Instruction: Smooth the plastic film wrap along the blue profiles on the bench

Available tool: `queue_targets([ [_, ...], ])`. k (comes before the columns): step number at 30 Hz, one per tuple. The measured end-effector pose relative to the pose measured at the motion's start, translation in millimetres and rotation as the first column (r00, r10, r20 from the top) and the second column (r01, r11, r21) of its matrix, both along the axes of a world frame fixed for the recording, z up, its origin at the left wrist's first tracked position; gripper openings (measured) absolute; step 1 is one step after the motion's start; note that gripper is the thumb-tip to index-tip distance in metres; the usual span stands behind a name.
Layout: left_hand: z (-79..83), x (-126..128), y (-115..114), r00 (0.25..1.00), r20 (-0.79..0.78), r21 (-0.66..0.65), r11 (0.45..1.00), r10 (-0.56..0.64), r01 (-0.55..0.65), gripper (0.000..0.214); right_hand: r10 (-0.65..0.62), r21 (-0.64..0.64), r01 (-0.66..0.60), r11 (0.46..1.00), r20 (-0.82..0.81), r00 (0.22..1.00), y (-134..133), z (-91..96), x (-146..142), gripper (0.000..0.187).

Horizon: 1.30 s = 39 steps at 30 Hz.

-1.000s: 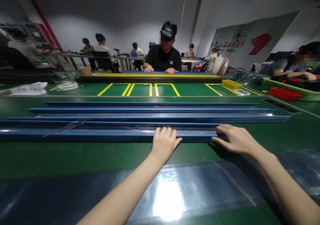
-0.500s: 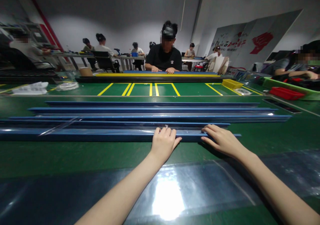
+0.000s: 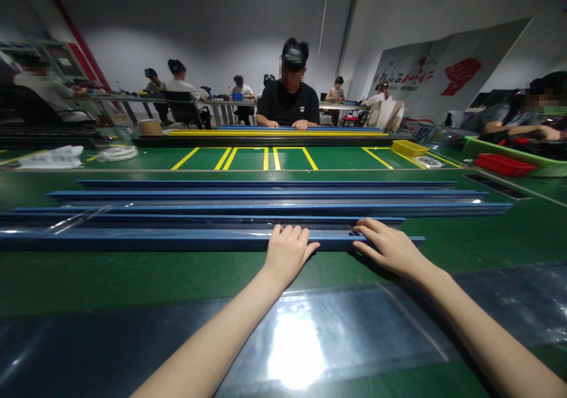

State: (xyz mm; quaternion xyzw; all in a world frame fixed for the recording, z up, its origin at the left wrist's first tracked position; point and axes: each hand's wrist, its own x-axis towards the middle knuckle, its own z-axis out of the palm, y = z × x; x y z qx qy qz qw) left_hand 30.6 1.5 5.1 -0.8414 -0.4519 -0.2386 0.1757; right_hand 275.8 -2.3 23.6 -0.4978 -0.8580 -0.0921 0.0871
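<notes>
The nearest long blue channel (image 3: 177, 241) lies crosswise on the green table, a U-shaped strip with shiny clear plastic film (image 3: 80, 219) inside at the left. My left hand (image 3: 287, 250) wraps over its near wall, fingertips inside and thumb along the front. Close to the channel's right end, my right hand (image 3: 392, 249) has its fingers curled into the trough and its thumb at the near side. A small dark spot shows by the right fingertips; I cannot make out what it is. Several similar blue channels (image 3: 266, 195) lie parallel just behind.
A wide clear plastic sheet (image 3: 212, 327) covers the table's front. Across the table, a person in black (image 3: 290, 103) handles a strip. To the right lie a phone (image 3: 496, 186), a red tray (image 3: 505, 165) and a yellow tray (image 3: 408, 148). White bundled material (image 3: 117, 153) sits left.
The clear film in the nearest channel has slid to the left. Both hands keep nearly the same place on the channel; the whole view has shifted slightly.
</notes>
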Motion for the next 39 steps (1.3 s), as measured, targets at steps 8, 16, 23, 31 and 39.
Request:
queue_targets([
  [8,-0.1,-0.3,0.5,1.0,-0.007,0.008,1.0,0.004,-0.003,0.028,-0.003,-0.004,0.003,1.0,0.001,1.0,-0.8,0.7,-1.4,0.032],
  [16,-1.0,0.3,-0.1,1.0,0.007,0.029,1.0,0.005,-0.005,0.027,0.002,-0.007,-0.002,1.0,-0.015,1.0,-0.2,0.4,-0.6,0.032],
  [23,-1.2,0.5,-0.9,1.0,0.025,0.0,1.0,0.0,0.0,0.026,-0.003,-0.019,0.002,1.0,-0.008,1.0,-0.9,1.5,-1.2,0.032],
  [31,-1.1,0.6,-1.1,0.999,0.034,-0.018,1.0,-0.003,0.003,0.026,0.001,-0.01,-0.001,1.0,-0.015,1.0,-0.7,1.1,-1.3,0.031],
  [39,0.2,1.9,-1.5,1.0,0.008,-0.02,1.0,0.017,-0.017,0.027,-0.003,-0.003,0.003,1.0,0.005,1.0,-0.4,0.9,-1.3,0.032],
])
